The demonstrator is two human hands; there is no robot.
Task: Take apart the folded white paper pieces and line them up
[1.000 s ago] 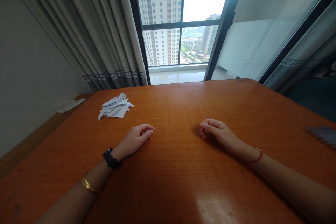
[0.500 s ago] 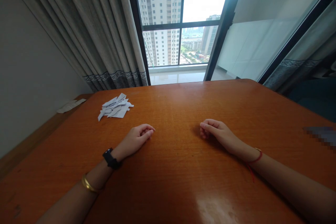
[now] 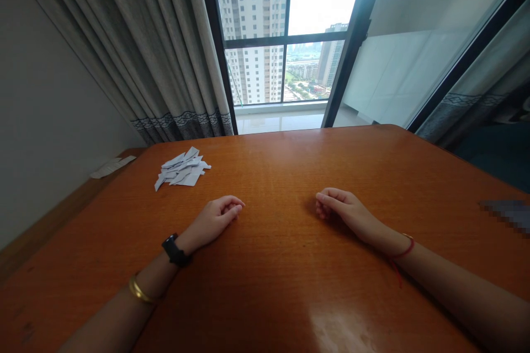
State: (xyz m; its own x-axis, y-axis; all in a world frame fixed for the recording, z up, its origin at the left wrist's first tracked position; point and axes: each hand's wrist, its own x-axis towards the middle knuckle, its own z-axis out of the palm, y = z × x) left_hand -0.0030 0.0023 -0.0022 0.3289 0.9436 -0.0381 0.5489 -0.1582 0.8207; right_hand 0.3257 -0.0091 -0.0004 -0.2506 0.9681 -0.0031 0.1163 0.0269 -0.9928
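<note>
My left hand (image 3: 217,218) rests on its side on the brown wooden table (image 3: 269,265), its fingers loosely curled in and the thumb close to them. I see nothing in it. Across from it, my right hand (image 3: 342,205) lies on the same tabletop, fingers folded under the thumb, with nothing showing in its grip. Beyond my left hand, and apart from it, is a loose heap of torn white paper pieces (image 3: 182,168). A black watch (image 3: 176,251) and a gold bangle (image 3: 139,290) circle my left arm; a red string bracelet (image 3: 408,248) is on my right wrist.
A flat, pixelated dark object (image 3: 507,212) lies at the table's right edge. More whitish paper (image 3: 112,166) sits on a ledge by the left wall. Grey curtains (image 3: 174,55) hang behind the table, beside a dark-framed glass door (image 3: 348,66).
</note>
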